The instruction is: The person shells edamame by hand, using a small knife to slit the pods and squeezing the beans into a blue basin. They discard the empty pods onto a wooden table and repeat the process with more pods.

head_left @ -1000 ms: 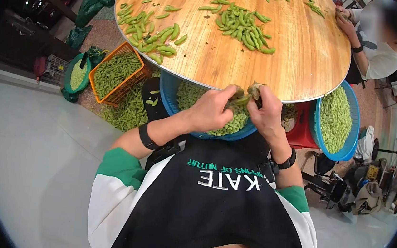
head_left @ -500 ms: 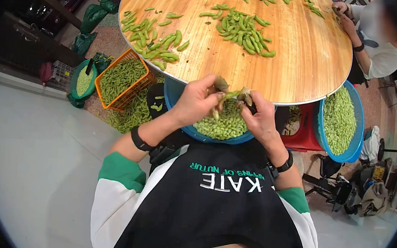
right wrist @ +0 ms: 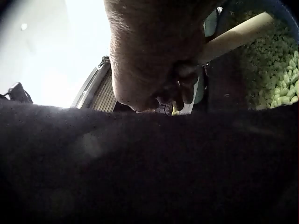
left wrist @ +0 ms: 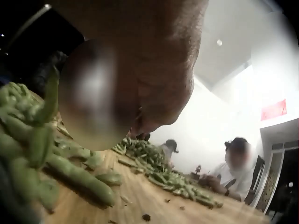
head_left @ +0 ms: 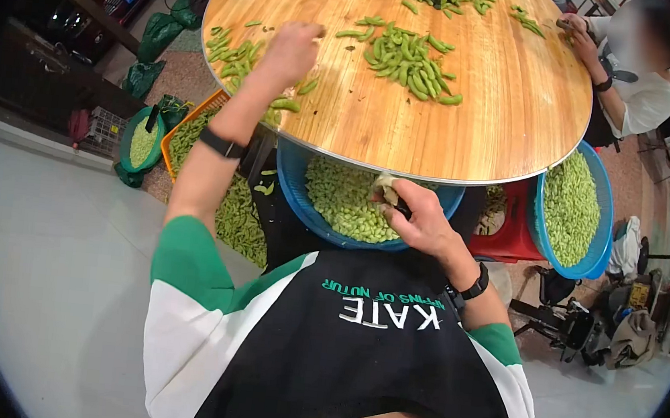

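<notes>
My left hand (head_left: pixel 292 53) is over the left side of the round wooden table (head_left: pixel 506 105), beside green pods (head_left: pixel 240 59). In the left wrist view the hand (left wrist: pixel 154 65) hangs near pods (left wrist: pixel 79 177); its fingertips are hidden, so its grip cannot be told. Above the blue basin (head_left: pixel 292 193) of shelled beans (head_left: pixel 344 202), my right hand (head_left: pixel 430 222) curls round a small dark object (head_left: pixel 401 206). Pale covering (head_left: pixel 385 186) shows at its fingertips. In the right wrist view the hand (right wrist: pixel 149 60) is dark, with a pale rod-like shape beside it.
More pods (head_left: pixel 414 62) lie mid-table and at its far edge. An orange crate (head_left: pixel 170 145) and loose pods (head_left: pixel 241 220) stand below left. On the right are a red stool (head_left: pixel 511 226) and another blue basin (head_left: pixel 601 251). A seated person (head_left: pixel 644 94) works at the table's right.
My left hand has left the right one and moved up and left, from above the basin to the pods on the table. My right hand has lowered slightly and moved left.
</notes>
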`<action>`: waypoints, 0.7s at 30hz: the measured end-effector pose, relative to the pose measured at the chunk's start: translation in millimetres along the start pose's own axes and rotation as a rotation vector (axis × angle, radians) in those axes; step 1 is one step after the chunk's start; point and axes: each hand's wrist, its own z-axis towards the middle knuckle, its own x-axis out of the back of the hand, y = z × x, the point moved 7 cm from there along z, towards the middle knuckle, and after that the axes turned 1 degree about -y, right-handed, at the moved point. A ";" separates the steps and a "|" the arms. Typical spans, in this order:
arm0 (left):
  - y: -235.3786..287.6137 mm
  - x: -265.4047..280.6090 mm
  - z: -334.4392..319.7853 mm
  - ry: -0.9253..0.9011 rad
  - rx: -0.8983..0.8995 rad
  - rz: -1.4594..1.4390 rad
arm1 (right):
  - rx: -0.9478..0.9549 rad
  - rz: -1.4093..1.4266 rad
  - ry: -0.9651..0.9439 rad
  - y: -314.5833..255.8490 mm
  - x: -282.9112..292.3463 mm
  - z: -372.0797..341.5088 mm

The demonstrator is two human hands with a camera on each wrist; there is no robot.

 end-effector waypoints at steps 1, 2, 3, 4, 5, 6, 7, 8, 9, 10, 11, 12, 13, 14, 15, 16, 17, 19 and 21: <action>-1.6 -19.1 14.3 -0.012 -0.045 -0.042 | -0.005 0.097 0.020 -1.2 0.5 3.3; -5.2 -38.3 27.0 -0.025 -0.025 -0.003 | -0.011 0.195 0.038 -1.4 2.3 5.2; -9.8 -54.7 37.4 -0.037 -0.005 0.037 | -0.083 0.131 -0.027 3.8 1.0 5.2; -16.2 -67.0 45.4 -0.032 -0.002 0.035 | -0.082 0.127 -0.031 5.2 0.2 5.6; -22.7 -81.2 51.9 -0.067 0.000 0.061 | -0.113 0.186 -0.004 9.9 -0.3 4.7; -21.2 -84.1 55.1 -0.102 -0.001 0.088 | -0.145 0.245 0.024 11.8 0.9 5.5; -20.1 -84.0 56.5 -0.101 -0.001 0.087 | -0.145 0.244 0.024 9.4 3.4 6.0; -21.6 -84.5 56.2 -0.107 0.035 0.073 | -0.231 0.374 0.072 10.8 8.2 4.3; -18.9 -80.4 54.3 -0.115 0.070 0.060 | -0.317 0.505 0.121 14.1 10.3 1.7; -12.2 -74.4 51.5 -0.120 0.065 0.063 | -0.318 0.511 0.127 16.8 11.6 1.2; -9.4 -67.1 47.0 -0.100 0.122 -0.073 | -0.340 0.620 0.187 24.0 16.1 0.9; -3.9 -58.7 39.1 -0.082 0.181 -0.210 | -0.364 0.729 0.247 30.5 19.0 0.4; 13.0 -46.8 28.1 -0.093 0.177 -0.211 | -0.360 0.754 0.274 29.2 23.1 2.4; 32.1 -41.6 12.4 -0.197 0.286 -0.578 | -0.365 0.758 0.282 28.8 25.0 4.6; 51.7 -44.0 -6.4 -0.303 0.393 -0.946 | -0.329 0.851 0.304 26.7 26.8 7.5; 70.4 -46.8 -23.5 -0.369 0.378 -1.158 | -0.294 0.942 0.326 24.7 28.3 9.9; 84.9 -51.5 -41.8 -0.467 0.379 -1.268 | -0.281 0.994 0.347 23.2 28.3 11.9; 120.8 -47.3 -71.7 -0.463 0.394 -1.452 | -0.304 1.076 0.345 22.0 24.6 12.9; 140.1 -48.3 -92.1 -0.544 0.480 -1.586 | -0.319 1.187 0.297 19.8 20.9 12.8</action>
